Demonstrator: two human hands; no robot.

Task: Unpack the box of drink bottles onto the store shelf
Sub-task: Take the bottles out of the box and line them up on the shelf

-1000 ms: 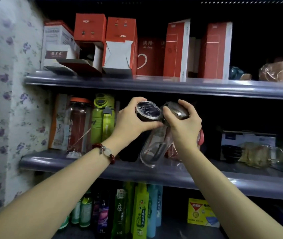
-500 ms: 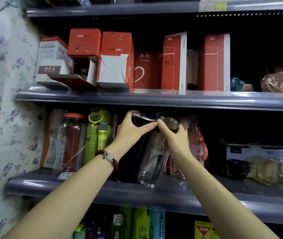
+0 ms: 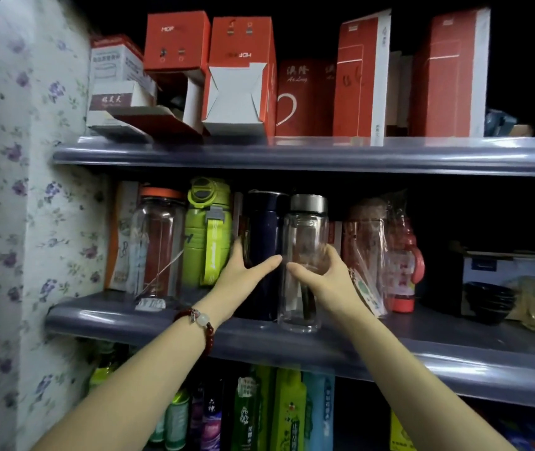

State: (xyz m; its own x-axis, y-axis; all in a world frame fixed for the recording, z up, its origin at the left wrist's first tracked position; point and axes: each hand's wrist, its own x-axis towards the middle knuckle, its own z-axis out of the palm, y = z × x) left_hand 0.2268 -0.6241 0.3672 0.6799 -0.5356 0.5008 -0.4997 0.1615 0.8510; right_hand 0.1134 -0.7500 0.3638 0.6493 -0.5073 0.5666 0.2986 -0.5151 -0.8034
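Left hand (image 3: 243,271) wrapped round the lower body of the dark blue bottle (image 3: 264,252), thumb stretched across its front, fingers behind its left side. Right hand (image 3: 319,275) curled round the clear glass bottle (image 3: 305,255) at mid-height, thumb in front, fingers seen through the glass. Both grips closed on their bottles. Stood upright, both of them, touching side by side at the front of the middle shelf (image 3: 389,349), the clear one topped with a silver cap and its base just behind the shelf lip. Red bead bracelet (image 3: 202,322) worn on the left wrist.

Just left of the blue bottle, a lime-green flask (image 3: 207,232), then a clear jar with an orange lid (image 3: 158,242). To the right, wrapped red bottles (image 3: 386,255), then a black bowl (image 3: 486,299) further along. Above, on the upper shelf (image 3: 292,156), a row of red and white cartons (image 3: 240,79), some with flaps open. Below, a crowd of coloured bottles (image 3: 279,411). Floral wallpaper (image 3: 15,190) along the left side.
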